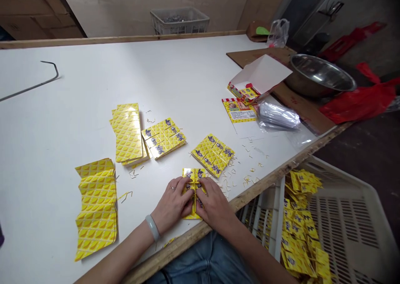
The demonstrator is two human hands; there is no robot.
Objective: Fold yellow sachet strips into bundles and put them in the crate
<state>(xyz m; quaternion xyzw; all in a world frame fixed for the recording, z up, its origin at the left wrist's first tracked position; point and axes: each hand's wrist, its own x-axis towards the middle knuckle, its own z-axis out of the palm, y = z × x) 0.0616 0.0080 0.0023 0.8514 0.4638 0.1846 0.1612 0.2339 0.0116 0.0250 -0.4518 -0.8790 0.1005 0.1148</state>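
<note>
Both hands, left (pixel 173 204) and right (pixel 213 204), press flat with fingers spread on a yellow card sheet (pixel 194 180) at the surface's (pixel 187 80) near edge. Uneven pressure there could tear it crooked, scattering scraps (pixel 246 178).

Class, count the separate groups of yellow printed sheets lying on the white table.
5: far-left sheets, tall stack, stack beside it, centre stack, one under both hands.

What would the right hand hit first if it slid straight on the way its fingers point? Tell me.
The right hand points up and left across the yellow sheet it presses. Beyond that sheet's far edge, the first thing is probably the printed stack, though depth is unclear.
</note>
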